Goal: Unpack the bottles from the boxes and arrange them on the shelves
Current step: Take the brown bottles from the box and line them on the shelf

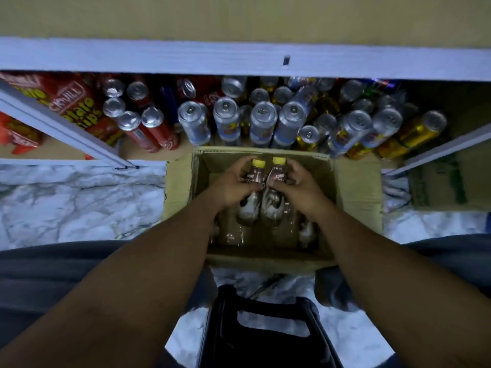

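Your left hand (231,187) curls round the left bottle (251,205), your right hand (297,185) round the right bottle (273,203), both over the box (178,192). Their long axes run away from you, yellow caps toward the cans (260,123).

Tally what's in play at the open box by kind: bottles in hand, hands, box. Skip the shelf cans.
Yellow-capped bottles in hand: 2 (left bottle, right bottle)
Hands gripping them: 2 (left hand, right hand)
Open cardboard box: 1
Total: 5
Bottles lower in the box: too dim to count.
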Action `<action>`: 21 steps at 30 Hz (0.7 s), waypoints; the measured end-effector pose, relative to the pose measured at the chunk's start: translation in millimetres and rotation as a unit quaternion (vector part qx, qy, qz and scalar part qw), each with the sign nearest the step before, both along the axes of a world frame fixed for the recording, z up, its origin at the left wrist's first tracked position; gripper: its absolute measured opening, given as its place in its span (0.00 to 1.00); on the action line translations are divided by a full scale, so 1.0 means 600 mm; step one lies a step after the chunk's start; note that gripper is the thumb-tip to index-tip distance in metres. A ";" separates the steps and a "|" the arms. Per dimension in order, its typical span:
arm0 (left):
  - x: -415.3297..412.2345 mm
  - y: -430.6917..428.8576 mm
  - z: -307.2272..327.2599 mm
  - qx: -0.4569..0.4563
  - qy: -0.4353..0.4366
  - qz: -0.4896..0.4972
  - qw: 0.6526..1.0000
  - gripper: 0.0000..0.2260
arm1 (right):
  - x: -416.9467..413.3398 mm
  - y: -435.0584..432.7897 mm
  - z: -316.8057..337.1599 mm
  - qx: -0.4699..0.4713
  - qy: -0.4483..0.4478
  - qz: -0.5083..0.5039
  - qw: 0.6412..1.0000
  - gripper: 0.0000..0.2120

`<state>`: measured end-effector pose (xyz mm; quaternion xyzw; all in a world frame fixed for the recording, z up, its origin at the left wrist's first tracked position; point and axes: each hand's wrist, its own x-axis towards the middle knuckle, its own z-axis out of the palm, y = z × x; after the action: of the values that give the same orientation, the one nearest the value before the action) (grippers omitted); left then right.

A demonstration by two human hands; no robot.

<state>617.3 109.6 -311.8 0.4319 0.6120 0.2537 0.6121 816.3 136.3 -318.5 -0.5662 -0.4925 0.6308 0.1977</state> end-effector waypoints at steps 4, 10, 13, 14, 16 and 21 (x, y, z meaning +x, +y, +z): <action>-0.009 -0.018 0.129 0.077 0.015 0.005 0.997 0.27 | -0.008 -0.007 0.130 0.081 0.028 0.038 0.996 0.35; -0.042 -0.088 0.299 0.198 0.059 0.012 0.978 0.28 | -0.032 -0.046 0.298 0.186 0.064 0.097 0.976 0.32; -0.066 -0.124 0.381 0.239 0.074 0.033 0.968 0.26 | -0.055 -0.063 0.377 0.228 0.073 0.122 0.963 0.31; -0.074 -0.134 0.409 0.251 0.078 0.038 0.964 0.26 | -0.064 -0.067 0.404 0.238 0.076 0.127 0.960 0.30; -0.093 -0.150 0.460 0.273 0.087 0.050 0.957 0.26 | -0.086 -0.071 0.450 0.262 0.078 0.139 0.952 0.30; -0.162 -0.145 0.552 0.345 0.132 0.082 0.926 0.27 | -0.160 -0.046 0.552 0.338 0.043 0.155 0.927 0.30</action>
<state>520.2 22.5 19.3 0.5944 0.5949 0.4389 0.3164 720.3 109.0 12.5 -0.3549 -0.7492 0.4736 0.2975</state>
